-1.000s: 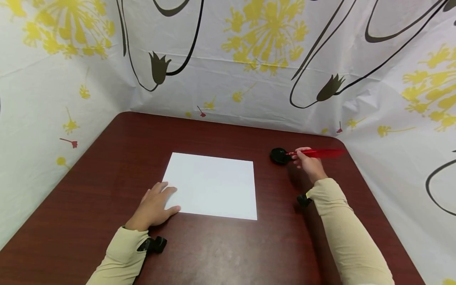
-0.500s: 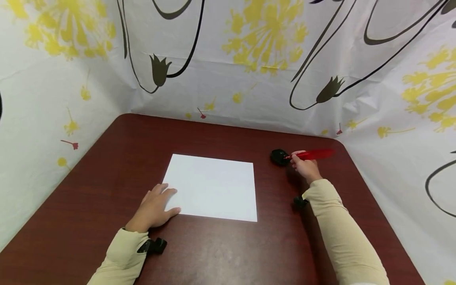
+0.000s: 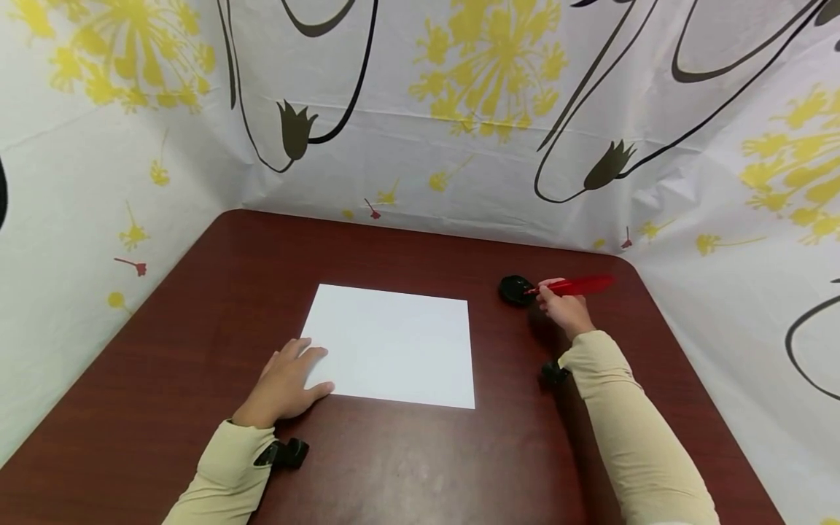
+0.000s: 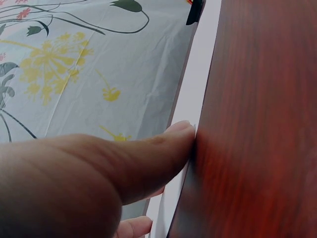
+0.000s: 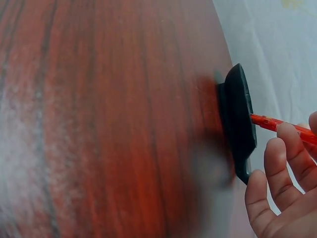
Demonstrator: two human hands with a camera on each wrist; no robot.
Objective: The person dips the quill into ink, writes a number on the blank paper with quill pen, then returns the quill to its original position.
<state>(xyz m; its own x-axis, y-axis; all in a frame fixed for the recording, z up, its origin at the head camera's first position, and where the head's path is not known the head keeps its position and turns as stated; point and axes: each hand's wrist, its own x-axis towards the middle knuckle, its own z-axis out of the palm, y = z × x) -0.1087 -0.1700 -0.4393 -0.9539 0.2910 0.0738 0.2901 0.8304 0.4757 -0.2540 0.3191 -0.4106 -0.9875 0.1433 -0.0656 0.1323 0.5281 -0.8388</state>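
A sheet of white paper (image 3: 397,346) lies on the table, and my left hand (image 3: 281,386) rests on its left edge with fingers spread. In the left wrist view the thumb (image 4: 158,151) presses near the paper's border. To the right, my right hand (image 3: 567,312) pinches a red feather quill pen (image 3: 587,285) by its shaft. The quill's tip is at the inside of a small black dish (image 3: 514,290). From the right wrist view, the dish (image 5: 237,111) has a short handle beside my fingers, and the red shaft (image 5: 270,122) meets its open face.
The dark red-brown wooden table (image 3: 420,467) has rounded far corners. White cloth with yellow and dark flower prints (image 3: 394,109) hangs behind it and along both sides. A black wrist camera (image 3: 289,452) is strapped to the left wrist.
My right hand has shifted slightly left, bringing the quill's tip from the dish's right edge further over its inside; it is almost still since half a second ago. The left hand stays put.
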